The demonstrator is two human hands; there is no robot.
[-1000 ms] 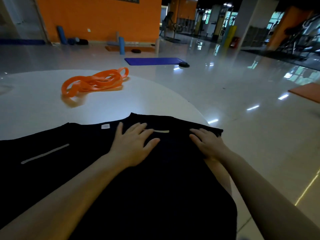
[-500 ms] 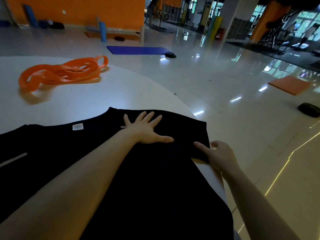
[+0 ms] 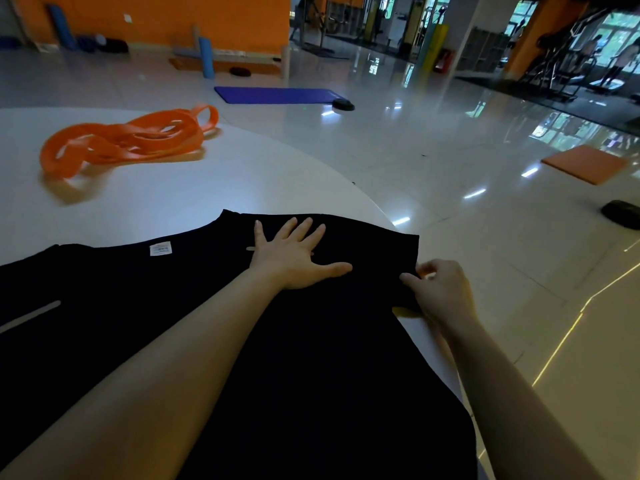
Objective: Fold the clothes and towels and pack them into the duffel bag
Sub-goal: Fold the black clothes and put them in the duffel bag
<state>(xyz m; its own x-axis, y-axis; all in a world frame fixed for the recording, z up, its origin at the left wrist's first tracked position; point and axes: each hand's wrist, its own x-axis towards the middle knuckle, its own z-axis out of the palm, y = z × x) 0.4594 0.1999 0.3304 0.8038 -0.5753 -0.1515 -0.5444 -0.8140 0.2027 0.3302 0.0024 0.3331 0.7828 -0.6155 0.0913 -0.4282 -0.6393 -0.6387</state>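
Observation:
A black T-shirt (image 3: 156,306) lies spread flat on the round white table (image 3: 207,188), its white neck label facing up. My left hand (image 3: 294,258) presses flat on the shirt near the right shoulder, fingers straight and spread. My right hand (image 3: 440,289) pinches the edge of the right sleeve where it reaches the table's rim. No duffel bag or towels are in view.
Orange resistance bands (image 3: 124,140) lie in a heap at the far left of the table. Beyond the table's right edge is glossy gym floor with a blue mat (image 3: 277,95), an orange mat (image 3: 585,164) and a dark disc (image 3: 623,214).
My left hand has spread and flattened on the shirt. My right hand slid off the sleeve top to its outer edge and took a pinch of the cloth.

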